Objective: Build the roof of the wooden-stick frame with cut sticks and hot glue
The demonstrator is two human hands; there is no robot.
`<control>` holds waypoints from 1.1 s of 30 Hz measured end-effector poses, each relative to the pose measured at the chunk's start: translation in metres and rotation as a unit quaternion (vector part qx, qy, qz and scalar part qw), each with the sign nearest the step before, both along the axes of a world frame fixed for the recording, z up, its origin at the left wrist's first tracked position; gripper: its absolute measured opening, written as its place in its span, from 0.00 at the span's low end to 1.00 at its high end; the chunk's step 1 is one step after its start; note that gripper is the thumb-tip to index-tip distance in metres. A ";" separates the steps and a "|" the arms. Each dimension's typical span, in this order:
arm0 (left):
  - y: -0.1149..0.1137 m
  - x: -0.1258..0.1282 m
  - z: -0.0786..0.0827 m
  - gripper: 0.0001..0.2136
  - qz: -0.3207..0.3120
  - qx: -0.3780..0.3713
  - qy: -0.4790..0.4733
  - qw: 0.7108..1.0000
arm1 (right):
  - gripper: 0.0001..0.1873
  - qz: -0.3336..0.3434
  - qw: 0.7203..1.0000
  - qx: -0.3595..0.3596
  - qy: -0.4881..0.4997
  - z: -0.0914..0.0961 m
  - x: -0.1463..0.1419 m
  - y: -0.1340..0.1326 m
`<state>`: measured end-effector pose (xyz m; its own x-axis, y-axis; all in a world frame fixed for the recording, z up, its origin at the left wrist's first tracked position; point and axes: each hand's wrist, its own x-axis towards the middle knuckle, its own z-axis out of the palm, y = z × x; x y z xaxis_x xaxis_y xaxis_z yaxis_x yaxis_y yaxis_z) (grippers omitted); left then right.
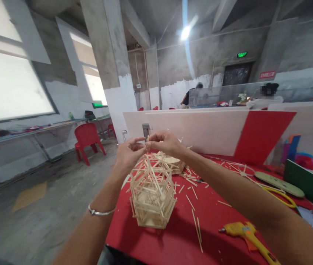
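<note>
A pavilion-like model (152,202) of thin wooden sticks stands upright on the red table, open-sided with a peaked stick roof. My left hand (130,152) and my right hand (166,143) meet just above its peak. Their thumbs and index fingers pinch together around a short wooden stick (148,138), of which only a small end shows. Whether that stick touches the roof is hidden by the fingers. Behind the model, partly covered by my right hand, sits a second wooden stick piece (177,167).
Loose sticks (196,224) lie scattered over the red table (208,209). A yellow glue gun (241,230) rests at the front right, near yellow-handled scissors (281,195) and an oval pale object (279,183). A white partition (195,129) borders the back. Two people are beyond it.
</note>
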<state>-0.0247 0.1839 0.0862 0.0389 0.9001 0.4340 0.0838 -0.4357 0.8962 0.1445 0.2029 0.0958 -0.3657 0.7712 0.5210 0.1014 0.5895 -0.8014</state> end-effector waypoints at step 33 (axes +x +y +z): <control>-0.085 0.149 -0.263 0.10 0.046 -0.166 0.185 0.967 | 0.18 -0.030 0.819 -0.121 -0.560 -0.235 0.129 0.047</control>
<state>0.1241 0.0989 -0.1764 0.0488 0.9946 0.0911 0.4509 -0.1033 0.8866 0.2730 0.2501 -0.1387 -0.4679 0.8361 -0.2864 0.8755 0.3943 -0.2792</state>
